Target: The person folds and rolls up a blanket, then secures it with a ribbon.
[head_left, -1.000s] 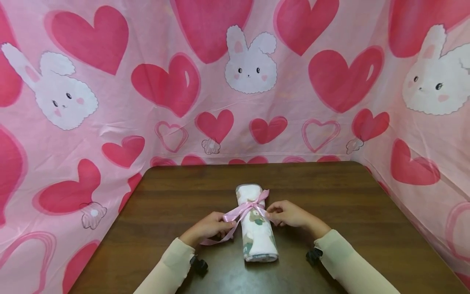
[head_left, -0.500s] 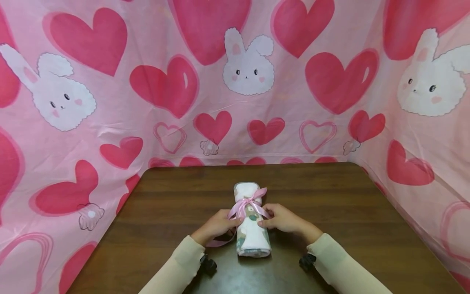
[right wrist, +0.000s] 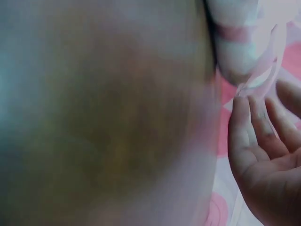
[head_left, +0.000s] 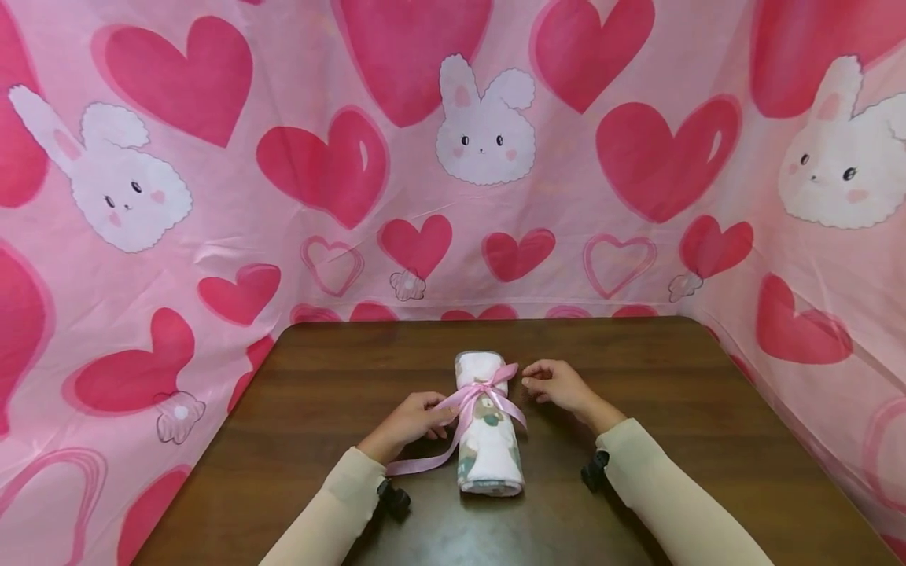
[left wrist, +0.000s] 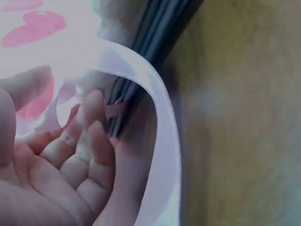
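A rolled white towel (head_left: 491, 456) with a bear print and grey edging lies lengthwise on the table. Round its upper part a pink ribbon (head_left: 469, 402) is tied in a bow, one long tail trailing onto the wood at the left. My left hand (head_left: 413, 423) is beside the bow's left loop. In the left wrist view its thumb stands apart from the loosely bent fingers, near the ribbon (left wrist: 164, 127); no pinch shows. My right hand (head_left: 564, 387) hovers right of the bow, apart from it in the head view, fingers loosely bent and holding nothing.
The brown wooden table (head_left: 340, 354) extends around the towel on all sides. Pink cloth (head_left: 559, 181) with hearts and rabbits hangs behind it and along both sides. A small black wrist camera (head_left: 394, 501) sits under the left sleeve, and another (head_left: 594, 470) under the right.
Both hands first came in to hold the towel's sides, and it shifted slightly. Now the right hand has let go and moved up and right; the left has eased back to the left.
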A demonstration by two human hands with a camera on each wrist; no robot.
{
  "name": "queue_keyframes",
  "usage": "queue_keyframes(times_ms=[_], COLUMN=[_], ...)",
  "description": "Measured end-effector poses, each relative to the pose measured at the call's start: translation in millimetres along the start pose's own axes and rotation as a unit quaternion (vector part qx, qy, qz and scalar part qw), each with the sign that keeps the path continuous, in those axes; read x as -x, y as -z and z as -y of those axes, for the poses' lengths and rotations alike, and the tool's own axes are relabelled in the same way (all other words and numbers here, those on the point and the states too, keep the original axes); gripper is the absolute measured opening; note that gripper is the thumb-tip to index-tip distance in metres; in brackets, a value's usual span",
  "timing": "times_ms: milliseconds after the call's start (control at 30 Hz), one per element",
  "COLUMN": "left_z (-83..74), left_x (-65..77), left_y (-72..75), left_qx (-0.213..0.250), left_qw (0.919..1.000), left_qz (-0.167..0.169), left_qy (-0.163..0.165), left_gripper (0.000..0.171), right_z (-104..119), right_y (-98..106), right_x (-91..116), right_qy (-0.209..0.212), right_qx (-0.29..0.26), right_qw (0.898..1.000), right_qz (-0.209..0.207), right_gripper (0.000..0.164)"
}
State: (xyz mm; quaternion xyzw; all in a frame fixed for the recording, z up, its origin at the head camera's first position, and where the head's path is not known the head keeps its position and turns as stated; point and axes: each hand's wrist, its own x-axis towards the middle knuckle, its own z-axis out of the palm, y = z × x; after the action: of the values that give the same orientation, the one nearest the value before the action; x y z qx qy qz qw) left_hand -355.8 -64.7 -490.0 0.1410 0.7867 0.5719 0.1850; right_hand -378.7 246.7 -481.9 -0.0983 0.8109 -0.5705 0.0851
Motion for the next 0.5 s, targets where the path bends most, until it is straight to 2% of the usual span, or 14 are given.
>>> queue_keyframes(times_ms=[100, 233, 333, 500], left_z=[1.4, 2.4, 1.2, -4.0], left_x=[-2.1, -6.9, -12.8, -24.1], left_y=[5.0, 9.6, 12.9, 20.0], left_qx=[0.030, 0.049, 0.064, 0.095], left_qw=[0.9993, 0.9971, 0.9945, 0.9871], left_qz=[-0.020, -0.057, -0.081, -0.129], left_qy=[-0.007, -0.014, -0.017, -0.013], left_gripper=[0.029, 0.023, 0.020, 0.019], right_z=[0.1, 1.1, 2.1, 7.5], right_y=[1.8, 0.4, -0.8, -2.4], right_x=[-14.6, -30.9, -38.3, -39.4], right_qy=[0.023, 0.044, 0.039, 0.041], right_qx=[0.047, 0.116, 0.131, 0.135], right_qw=[0.998, 0.992, 0.991, 0.989], right_qz=[-0.019, -0.002, -0.003, -0.043], right_gripper=[0.037, 0.046, 0.037, 0.006])
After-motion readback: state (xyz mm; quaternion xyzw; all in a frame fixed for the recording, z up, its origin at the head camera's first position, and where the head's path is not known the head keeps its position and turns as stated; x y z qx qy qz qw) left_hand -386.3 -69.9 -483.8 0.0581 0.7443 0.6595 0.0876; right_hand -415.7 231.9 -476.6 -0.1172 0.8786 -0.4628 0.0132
